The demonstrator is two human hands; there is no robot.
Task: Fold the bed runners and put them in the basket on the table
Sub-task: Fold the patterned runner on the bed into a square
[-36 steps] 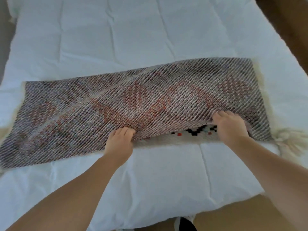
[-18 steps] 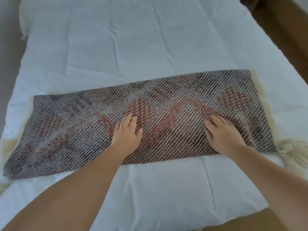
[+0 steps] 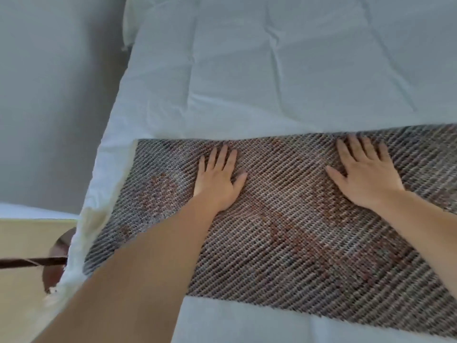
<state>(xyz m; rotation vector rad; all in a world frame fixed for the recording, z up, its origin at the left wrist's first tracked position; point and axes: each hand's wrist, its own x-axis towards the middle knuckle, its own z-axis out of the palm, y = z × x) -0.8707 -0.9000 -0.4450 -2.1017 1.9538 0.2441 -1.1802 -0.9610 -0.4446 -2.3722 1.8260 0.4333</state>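
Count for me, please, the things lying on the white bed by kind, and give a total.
Bed runners: 1, the woven bed runner spread flat.
Hands: 2, the left hand and the right hand, both pressed flat on it.
Total: 3

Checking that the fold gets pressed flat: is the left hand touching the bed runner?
Touching. The head view shows the left hand lying flat, fingers straight, on the bed runner.
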